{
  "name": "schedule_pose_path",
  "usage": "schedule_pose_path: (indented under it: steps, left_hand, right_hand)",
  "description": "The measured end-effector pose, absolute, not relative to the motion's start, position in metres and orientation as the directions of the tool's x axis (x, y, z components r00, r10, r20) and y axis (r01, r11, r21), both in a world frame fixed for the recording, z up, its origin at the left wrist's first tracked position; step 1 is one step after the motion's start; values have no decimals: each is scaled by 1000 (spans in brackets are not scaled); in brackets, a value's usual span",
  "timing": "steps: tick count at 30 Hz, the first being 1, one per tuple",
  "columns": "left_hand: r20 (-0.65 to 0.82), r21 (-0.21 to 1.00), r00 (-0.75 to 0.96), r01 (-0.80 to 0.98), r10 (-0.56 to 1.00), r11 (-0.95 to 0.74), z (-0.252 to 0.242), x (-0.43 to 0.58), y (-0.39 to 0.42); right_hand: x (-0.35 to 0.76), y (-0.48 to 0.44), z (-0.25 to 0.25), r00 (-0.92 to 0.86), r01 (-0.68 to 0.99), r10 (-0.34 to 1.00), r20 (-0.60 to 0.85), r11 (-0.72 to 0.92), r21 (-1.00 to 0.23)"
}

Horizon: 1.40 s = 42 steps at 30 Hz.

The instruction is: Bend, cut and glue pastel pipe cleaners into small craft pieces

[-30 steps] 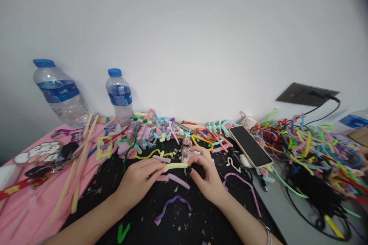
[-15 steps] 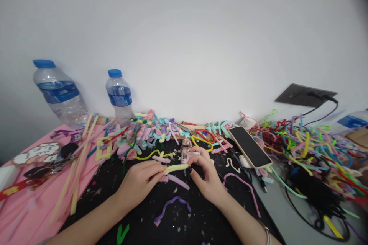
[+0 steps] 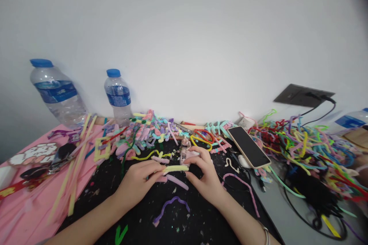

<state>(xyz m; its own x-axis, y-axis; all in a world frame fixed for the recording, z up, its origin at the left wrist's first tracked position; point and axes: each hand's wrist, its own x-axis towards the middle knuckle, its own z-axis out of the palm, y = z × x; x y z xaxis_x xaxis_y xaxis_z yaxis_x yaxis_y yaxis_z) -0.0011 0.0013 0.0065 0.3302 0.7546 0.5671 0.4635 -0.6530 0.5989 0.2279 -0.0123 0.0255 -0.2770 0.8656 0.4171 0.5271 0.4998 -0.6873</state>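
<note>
Green V-shaped piece (image 3: pixel 122 234) nearest, then purple wavy strip (image 3: pixel 173 199), then lilac strip (image 3: pixel 178 182), all on black mat (image 3: pixel 138 216). Just beyond: pale yellow strip (image 3: pixel 176 168) between the hands. Left hand (image 3: pixel 140 178) pinches its left end; right hand (image 3: pixel 206 176) curves round the other (can't tell if gripping). Farther: phone (image 3: pixel 249 147), blue-capped bottle (image 3: pixel 118 95).

Thin pale bracelet (image 3: pixel 267 236) around the bare right forearm (image 3: pixel 240 214).

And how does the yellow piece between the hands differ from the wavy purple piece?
The yellow piece looks nearly straight; the purple piece is wavy. The left hand pinches the yellow piece, while the purple piece lies on the black surface. Both are slender.
</note>
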Motion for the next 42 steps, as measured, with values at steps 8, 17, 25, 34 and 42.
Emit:
schedule_pose_path:
  steps: [8,17,25,34,42]
  left_hand:
    - [579,570,364,459,729,-682,6,0,1]
    - [549,582,394,453,737,-676,5,-1,1]
    - [527,566,457,440,716,-697,1,-1,0]
    - [526,531,506,432,684,-729,-2,0,-1]
    - [506,546,519,425,689,-722,-1,1,-2]
  right_hand:
    - [228,-12,25,-290,541,849,442,526,-656]
    - [229,-11,23,-330,580,809,487,581,-572]
    - [227,-12,22,-455,598,700,551,698,-393]
    - [223,-17,23,-508,610,694,511,708,-356]
    - [219,-18,22,-499,586,717,487,693,-420]
